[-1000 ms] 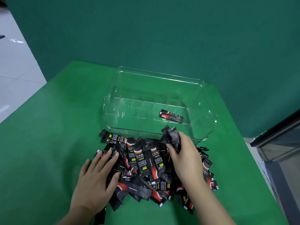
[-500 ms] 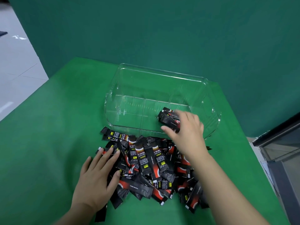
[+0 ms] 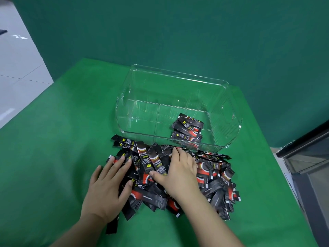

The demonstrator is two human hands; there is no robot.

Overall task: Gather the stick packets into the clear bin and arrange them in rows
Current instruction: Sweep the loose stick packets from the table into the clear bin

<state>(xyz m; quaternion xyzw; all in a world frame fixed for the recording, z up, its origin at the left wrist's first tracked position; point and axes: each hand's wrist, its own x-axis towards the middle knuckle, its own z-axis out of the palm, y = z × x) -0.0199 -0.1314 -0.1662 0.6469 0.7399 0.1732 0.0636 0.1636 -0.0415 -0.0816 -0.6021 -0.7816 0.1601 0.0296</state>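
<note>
Black packet pile (image 3: 215,173) under both flat hands (image 3: 179,168).

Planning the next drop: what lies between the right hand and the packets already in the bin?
In the head view, loose stick packets and the clear bin's near wall lie between the right hand and the packets in the bin.

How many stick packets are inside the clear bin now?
About 4, overlapping in one loose cluster on the floor of the clear bin, in its right near part. More may be hidden underneath, and the overlap makes the count uncertain.
</note>
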